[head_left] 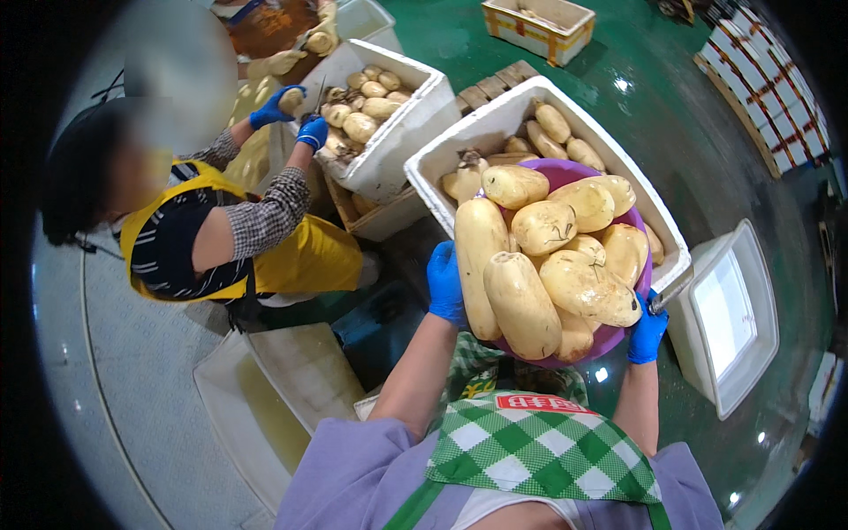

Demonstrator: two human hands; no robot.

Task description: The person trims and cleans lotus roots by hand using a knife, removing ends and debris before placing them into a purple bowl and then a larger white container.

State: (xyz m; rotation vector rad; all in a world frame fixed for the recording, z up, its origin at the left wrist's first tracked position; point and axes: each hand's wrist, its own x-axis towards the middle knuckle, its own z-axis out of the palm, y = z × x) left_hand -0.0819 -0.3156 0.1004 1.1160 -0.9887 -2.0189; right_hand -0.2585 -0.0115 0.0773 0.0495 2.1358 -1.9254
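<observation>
Both my hands wear blue gloves and carry a purple plastic basin (613,339) heaped with pale lotus root segments (523,305). My left hand (445,283) grips the basin's left side, where the roots hide most of the rim. On the opposite side my right hand (646,334) has hold of the rim. A metal tool, seemingly a knife (670,291), sticks out from that hand, its grip partly hidden. Directly beyond the basin is a white foam box (430,156), partly covered by it, with more lotus roots (553,122) inside.
At the left a co-worker in a yellow apron (305,258) holds a knife and a root over another foam box (424,109). A white tub (762,331) with liquid stands right; another tub (218,377) is lower left. Stacked boxes (768,86) stand on a pallet. The green floor (629,106) is wet.
</observation>
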